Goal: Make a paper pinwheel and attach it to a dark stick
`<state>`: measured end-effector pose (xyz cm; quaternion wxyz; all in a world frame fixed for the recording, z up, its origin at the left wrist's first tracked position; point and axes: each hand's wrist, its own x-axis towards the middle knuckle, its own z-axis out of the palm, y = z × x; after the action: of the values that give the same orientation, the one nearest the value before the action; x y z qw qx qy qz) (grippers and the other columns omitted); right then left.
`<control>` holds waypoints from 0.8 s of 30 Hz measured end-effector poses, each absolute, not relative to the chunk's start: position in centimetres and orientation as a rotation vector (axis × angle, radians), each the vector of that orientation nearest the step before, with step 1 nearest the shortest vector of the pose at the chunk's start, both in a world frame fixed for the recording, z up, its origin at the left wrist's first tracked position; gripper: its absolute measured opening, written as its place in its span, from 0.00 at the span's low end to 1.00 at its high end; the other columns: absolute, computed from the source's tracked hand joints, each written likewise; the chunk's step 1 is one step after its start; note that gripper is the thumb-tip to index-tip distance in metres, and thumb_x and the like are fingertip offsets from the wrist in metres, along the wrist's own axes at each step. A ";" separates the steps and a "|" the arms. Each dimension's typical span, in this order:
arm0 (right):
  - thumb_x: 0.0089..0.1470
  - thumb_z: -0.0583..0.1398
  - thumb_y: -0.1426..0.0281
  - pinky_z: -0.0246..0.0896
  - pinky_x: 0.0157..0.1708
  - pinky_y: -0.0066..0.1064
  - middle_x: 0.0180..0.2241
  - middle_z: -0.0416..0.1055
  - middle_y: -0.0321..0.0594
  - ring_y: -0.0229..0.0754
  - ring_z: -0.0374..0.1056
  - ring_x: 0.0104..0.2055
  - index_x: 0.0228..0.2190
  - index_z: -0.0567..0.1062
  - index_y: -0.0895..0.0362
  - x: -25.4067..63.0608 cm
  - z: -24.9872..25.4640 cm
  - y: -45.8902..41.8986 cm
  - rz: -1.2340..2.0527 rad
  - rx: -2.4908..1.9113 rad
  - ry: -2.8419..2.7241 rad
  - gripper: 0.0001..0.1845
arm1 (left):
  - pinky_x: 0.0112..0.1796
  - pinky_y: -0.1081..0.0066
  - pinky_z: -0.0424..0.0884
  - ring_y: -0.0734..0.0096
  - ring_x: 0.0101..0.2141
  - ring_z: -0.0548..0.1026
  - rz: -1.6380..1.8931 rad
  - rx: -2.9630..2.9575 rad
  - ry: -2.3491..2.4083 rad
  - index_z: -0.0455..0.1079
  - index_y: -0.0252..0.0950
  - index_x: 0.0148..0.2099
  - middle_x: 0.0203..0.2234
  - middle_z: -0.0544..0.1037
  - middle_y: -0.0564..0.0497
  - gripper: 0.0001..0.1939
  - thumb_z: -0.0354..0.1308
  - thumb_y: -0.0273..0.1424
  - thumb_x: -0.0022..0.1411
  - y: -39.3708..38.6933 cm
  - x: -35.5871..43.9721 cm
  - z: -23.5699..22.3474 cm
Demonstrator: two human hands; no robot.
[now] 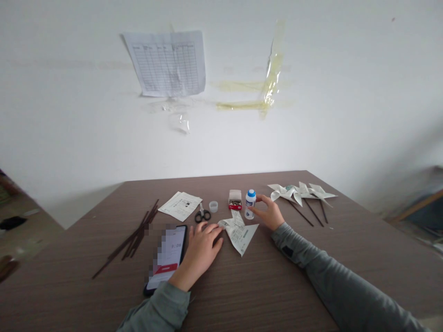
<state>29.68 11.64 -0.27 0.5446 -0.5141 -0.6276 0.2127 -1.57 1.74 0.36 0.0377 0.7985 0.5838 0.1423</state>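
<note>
Brown wood-grain surface (277, 281) fills the lower view, its far edge running straight along a white wall (221, 147) and its side edges slanting away. The left hand (204, 246) lies palm down with its fingers loosely spread, the fingertips at or just beside a folded paper piece (240, 237) that sits mid-surface between both hands. The right hand (268, 213) is open with curved fingers, reaching to a white glue bottle (250, 205) with a blue cap, which stands upright just beyond the paper; whether the hand grips it, I cannot tell. A black-handled pair of scissors (202, 214) lies near the left fingers, just beside a small clear cup (213, 206) and a red box (235, 200). Printed sheets (180, 206) sit by the far edge. A phone (166, 256) with a blurred screen lies under the left hand's heel, and dark sticks (133, 237) fan out further left. Paper pinwheels (301, 192) on dark sticks lie to the right, near the far edge. Wide bare wood grain runs along the near edge and beneath the right forearm, with more room out towards the right edge.
</note>
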 end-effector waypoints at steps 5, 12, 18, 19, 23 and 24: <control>0.50 0.82 0.39 0.83 0.67 0.68 0.45 0.94 0.48 0.69 0.89 0.55 0.40 0.88 0.47 29.3 0.7 12.2 0.491 -1.177 -1.447 0.30 | 0.78 0.26 0.76 0.32 0.76 0.81 0.475 2.473 1.804 0.92 0.50 0.74 0.74 0.92 0.43 0.22 0.66 0.31 0.87 2.1 -1.8 -0.4; 0.48 0.86 0.45 0.83 0.70 0.75 0.44 0.92 0.47 0.72 0.88 0.56 0.37 0.88 0.44 28.6 2.5 14.4 0.546 -1.167 -1.483 0.24 | 0.78 0.21 0.73 0.31 0.75 0.80 0.444 2.444 1.834 0.92 0.50 0.74 0.73 0.92 0.42 0.23 0.65 0.31 0.87 1.9 -1.8 0.2; 0.50 0.85 0.59 0.82 0.75 0.71 0.46 0.96 0.45 0.70 0.92 0.59 0.38 0.89 0.45 26.2 4.7 16.2 0.657 -1.163 -1.503 0.16 | 0.80 0.20 0.73 0.29 0.77 0.80 0.413 2.378 1.863 0.93 0.53 0.73 0.74 0.91 0.42 0.22 0.67 0.30 0.87 1.7 -1.6 0.9; 0.50 0.85 0.60 0.83 0.75 0.68 0.47 0.96 0.45 0.69 0.92 0.60 0.38 0.90 0.45 25.7 5.0 16.4 0.675 -1.159 -1.512 0.16 | 0.80 0.19 0.72 0.29 0.77 0.80 0.404 2.367 1.874 0.93 0.53 0.73 0.74 0.91 0.43 0.22 0.67 0.30 0.87 1.7 -1.6 1.0; 0.55 0.84 0.63 0.87 0.73 0.60 0.48 0.97 0.45 0.66 0.94 0.60 0.40 0.92 0.47 23.8 5.7 17.0 0.728 -1.147 -1.602 0.13 | 0.81 0.21 0.72 0.30 0.77 0.79 0.422 2.356 1.902 0.93 0.54 0.72 0.73 0.92 0.44 0.20 0.69 0.32 0.87 1.6 -1.5 1.2; 0.55 0.85 0.63 0.88 0.71 0.59 0.47 0.97 0.46 0.66 0.95 0.60 0.40 0.92 0.47 23.3 5.7 17.2 0.720 -1.148 -1.620 0.13 | 0.81 0.22 0.72 0.30 0.77 0.79 0.425 2.353 1.906 0.93 0.54 0.71 0.73 0.92 0.45 0.19 0.70 0.32 0.87 1.5 -1.5 1.2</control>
<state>23.33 17.19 5.70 0.4922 -0.4732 -0.6677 0.2966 -1.46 1.55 1.21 0.0418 0.7688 0.6228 0.1388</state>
